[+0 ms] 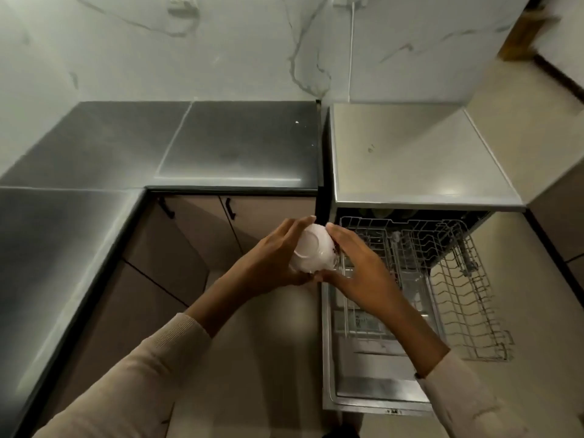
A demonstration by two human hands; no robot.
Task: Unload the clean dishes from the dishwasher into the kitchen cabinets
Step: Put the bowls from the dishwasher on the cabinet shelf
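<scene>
A white bowl [313, 249] is held upside down, its base toward me, between both hands, just left of the open dishwasher [410, 191]. My left hand [278, 257] cups its left side with the thumb under it. My right hand [357, 257] wraps its right side, fingers over the top. The wire rack [455, 279] is pulled out over the lowered door [373, 393], and I see no dishes in it. Closed lower cabinet doors [268, 216] with black handles stand behind the bowl.
A dark L-shaped counter [126, 159] runs along the left and back. The dishwasher's flat steel top [417, 153] sits to the right of it. A white cable [351, 52] hangs down the marble wall. Beige floor lies below my arms.
</scene>
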